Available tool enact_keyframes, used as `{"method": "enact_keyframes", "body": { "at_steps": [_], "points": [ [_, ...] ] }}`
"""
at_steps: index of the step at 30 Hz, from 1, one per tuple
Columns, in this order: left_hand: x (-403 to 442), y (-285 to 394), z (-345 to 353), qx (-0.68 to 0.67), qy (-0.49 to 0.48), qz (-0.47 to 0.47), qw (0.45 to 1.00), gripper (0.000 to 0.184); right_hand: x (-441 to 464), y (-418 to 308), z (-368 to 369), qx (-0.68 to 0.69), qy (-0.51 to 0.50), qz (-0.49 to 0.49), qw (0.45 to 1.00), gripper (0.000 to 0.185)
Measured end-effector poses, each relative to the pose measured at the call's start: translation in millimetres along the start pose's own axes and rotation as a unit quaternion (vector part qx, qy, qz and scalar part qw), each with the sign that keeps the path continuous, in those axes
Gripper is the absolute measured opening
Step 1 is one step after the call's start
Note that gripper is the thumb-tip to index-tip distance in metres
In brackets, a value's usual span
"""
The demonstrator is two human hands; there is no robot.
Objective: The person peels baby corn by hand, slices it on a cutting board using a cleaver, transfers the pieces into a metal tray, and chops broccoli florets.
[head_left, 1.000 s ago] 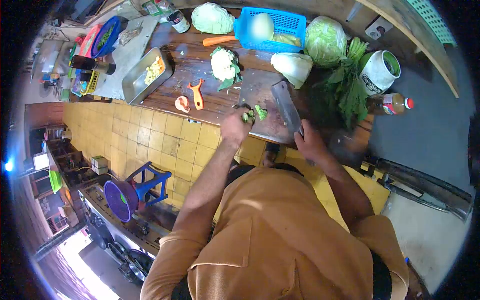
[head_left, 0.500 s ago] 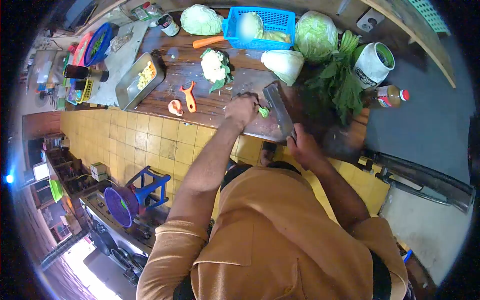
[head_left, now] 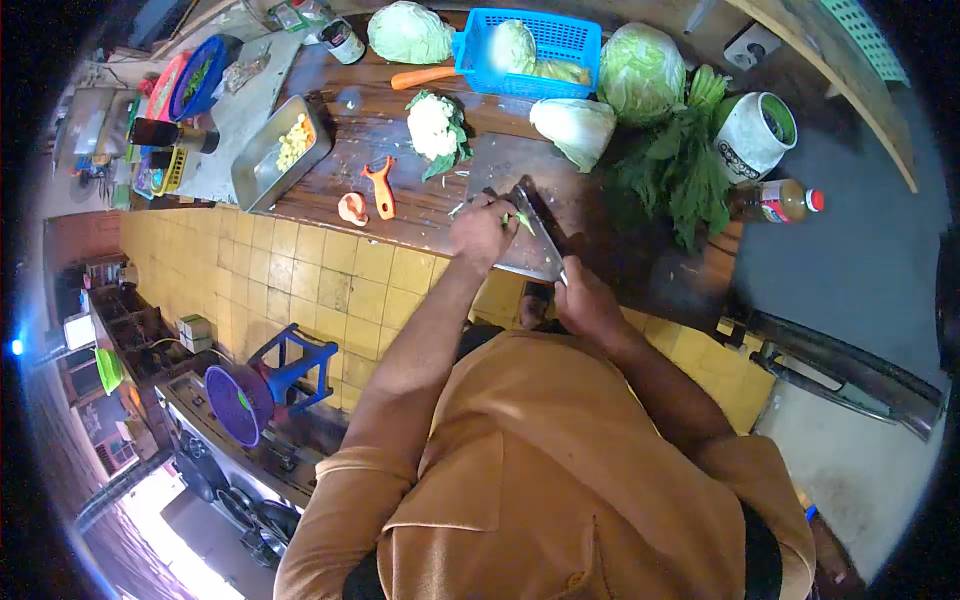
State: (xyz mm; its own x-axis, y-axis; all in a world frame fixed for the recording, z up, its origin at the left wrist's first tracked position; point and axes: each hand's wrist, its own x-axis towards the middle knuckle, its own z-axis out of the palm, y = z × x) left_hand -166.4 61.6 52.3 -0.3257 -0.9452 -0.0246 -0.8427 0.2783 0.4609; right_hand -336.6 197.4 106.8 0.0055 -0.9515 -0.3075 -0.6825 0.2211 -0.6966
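My right hand (head_left: 588, 297) is wrapped round the handle of a cleaver (head_left: 541, 230), its blade on edge over the cutting board (head_left: 560, 180). Close to the blade's left side, my left hand (head_left: 484, 230) is closed on a green vegetable (head_left: 511, 218), mostly hidden by the fingers. A cauliflower (head_left: 432, 125) with leaves lies beyond my left hand. To the left are an orange peeler (head_left: 380, 188) and a small pinkish piece (head_left: 352, 208).
A metal tray (head_left: 250, 175) of diced vegetables is at the left. Along the back stand a carrot (head_left: 424, 77), cabbages (head_left: 410, 33), a blue basket (head_left: 475, 79) and napa cabbage (head_left: 575, 128). Leafy greens (head_left: 675, 180), a white container (head_left: 752, 145) and a bottle (head_left: 783, 202) are right.
The cleaver has moved left and turned from lying flatter to on edge, up against the green vegetable. My right hand has moved left with it. My left hand stays closed near the same spot.
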Motion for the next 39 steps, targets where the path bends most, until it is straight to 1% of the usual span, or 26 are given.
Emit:
{"method": "enact_keyframes", "body": {
  "at_steps": [1,3,5,7,8,10,12,14,16,18,20,22,24,28,34,37,39],
  "points": [
    [1,1,0,0.006,-0.005,0.004,1.000,0.014,1,-1,-1,-0.002,-0.003,-0.002,1.000,0.026],
    [1,-1,2,0.011,-0.010,0.006,1.000,0.012,1,-5,-3,-0.008,-0.022,0.035,0.999,0.023],
    [2,-4,6,-0.003,0.015,0.027,1.000,0.008,2,-8,-8,-0.025,-0.022,0.024,0.999,0.023],
    [2,-6,9,-0.007,0.032,0.030,0.999,0.007,4,-8,-9,-0.042,-0.021,0.013,0.999,0.023],
    [2,-7,11,-0.012,0.047,0.033,0.998,0.006,4,-7,-10,-0.054,-0.028,0.024,0.998,0.023],
    [2,-5,11,-0.009,0.047,0.034,0.998,0.006,6,-5,-12,-0.066,-0.036,0.035,0.997,0.023],
    [2,-6,11,-0.005,0.047,0.032,0.998,0.006,6,0,-15,-0.064,-0.019,0.016,0.998,0.025],
    [3,-8,10,-0.012,0.044,0.065,0.997,0.006,6,1,-22,-0.063,-0.016,0.013,0.998,0.026],
    [2,-8,9,-0.013,0.055,0.071,0.996,0.007,7,8,-25,-0.062,-0.011,0.011,0.998,0.028],
    [1,-8,10,-0.014,0.066,0.078,0.995,0.007,9,20,-22,-0.060,0.019,-0.073,0.995,0.029],
    [0,-11,14,-0.020,0.077,0.080,0.994,0.011,10,23,-23,-0.066,0.010,-0.073,0.995,0.028],
    [-1,-9,13,-0.028,0.080,0.072,0.994,0.012,11,22,-24,-0.072,0.000,-0.075,0.995,0.027],
    [-3,-9,12,-0.034,0.084,0.062,0.994,0.012,13,20,-25,-0.097,-0.014,-0.048,0.994,0.026],
    [-5,-9,9,-0.053,0.078,0.070,0.993,0.014,14,19,-29,-0.099,-0.029,-0.047,0.994,0.026],
    [-5,-10,12,-0.048,0.094,0.073,0.992,0.015,20,33,-23,-0.135,-0.026,-0.090,0.986,0.025],
    [-5,-9,13,-0.041,0.098,0.068,0.992,0.016,22,27,-25,-0.158,-0.052,-0.064,0.984,0.023],
    [-5,-8,12,-0.036,0.099,0.066,0.992,0.017,23,18,-27,-0.174,-0.089,-0.007,0.981,0.020]
  ]
}}
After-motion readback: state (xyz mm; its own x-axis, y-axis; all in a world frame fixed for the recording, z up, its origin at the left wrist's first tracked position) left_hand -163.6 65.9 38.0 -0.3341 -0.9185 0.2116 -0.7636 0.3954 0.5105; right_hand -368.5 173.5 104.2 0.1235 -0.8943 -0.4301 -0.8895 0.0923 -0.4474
